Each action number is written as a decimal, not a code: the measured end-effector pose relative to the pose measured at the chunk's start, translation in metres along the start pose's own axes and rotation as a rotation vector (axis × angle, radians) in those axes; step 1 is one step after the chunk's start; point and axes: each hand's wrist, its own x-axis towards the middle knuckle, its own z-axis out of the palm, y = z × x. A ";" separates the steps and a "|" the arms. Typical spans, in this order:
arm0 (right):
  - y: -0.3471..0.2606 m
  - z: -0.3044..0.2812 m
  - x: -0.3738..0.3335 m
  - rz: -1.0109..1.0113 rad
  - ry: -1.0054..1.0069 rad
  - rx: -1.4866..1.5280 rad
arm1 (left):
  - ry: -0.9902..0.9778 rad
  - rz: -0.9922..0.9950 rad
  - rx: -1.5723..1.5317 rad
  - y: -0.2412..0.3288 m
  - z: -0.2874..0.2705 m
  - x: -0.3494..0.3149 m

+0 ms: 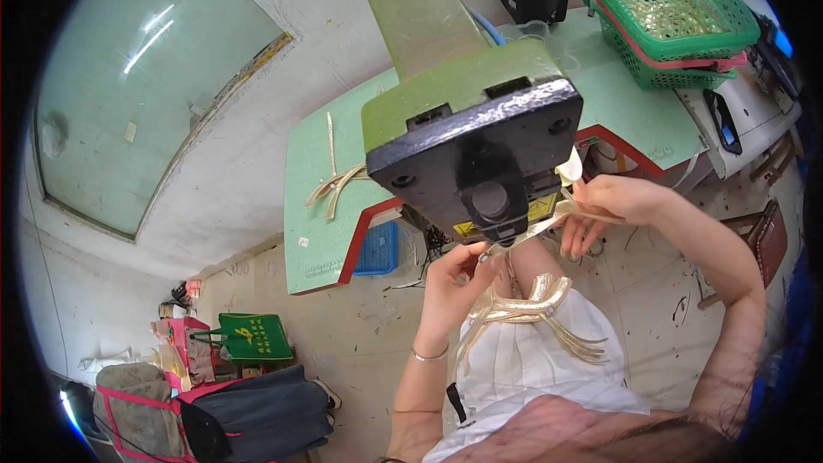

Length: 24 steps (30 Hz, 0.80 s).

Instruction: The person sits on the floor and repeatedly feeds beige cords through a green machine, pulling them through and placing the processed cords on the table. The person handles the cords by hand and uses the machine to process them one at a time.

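Under the head of a green and black machine [471, 120], I hold a gold strap [542, 225] with both hands. My left hand [456, 285] pinches its near end close to the machine's lower tip, thumb against index finger. To the right, my right hand [613, 201] is closed round the other end, its remaining fingers curled below. A pale yellowish piece [570, 167] shows just above the right fingers; its kind is unclear. On my lap, over white clothing, lies a bundle of gold strappy pieces [523, 309]. The machine head hides part of the strap and the work point.
More gold straps [336, 189] rest on the green tabletop [309, 240], left of the machine. Stacked green baskets [669, 17] and a phone [723, 120] are at the back right. A blue basket [375, 249] sits below the table. A green bag [255, 337] stands lower left.
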 end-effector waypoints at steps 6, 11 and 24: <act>0.014 0.011 -0.003 -0.327 0.010 0.251 | -0.038 -0.090 -0.100 0.010 0.001 0.000; 0.014 0.015 -0.008 -0.408 0.088 0.212 | 0.058 -0.055 -0.204 0.014 0.013 -0.001; -0.004 0.058 0.004 -0.426 0.213 -0.442 | 0.329 -0.126 -0.245 -0.003 -0.015 -0.048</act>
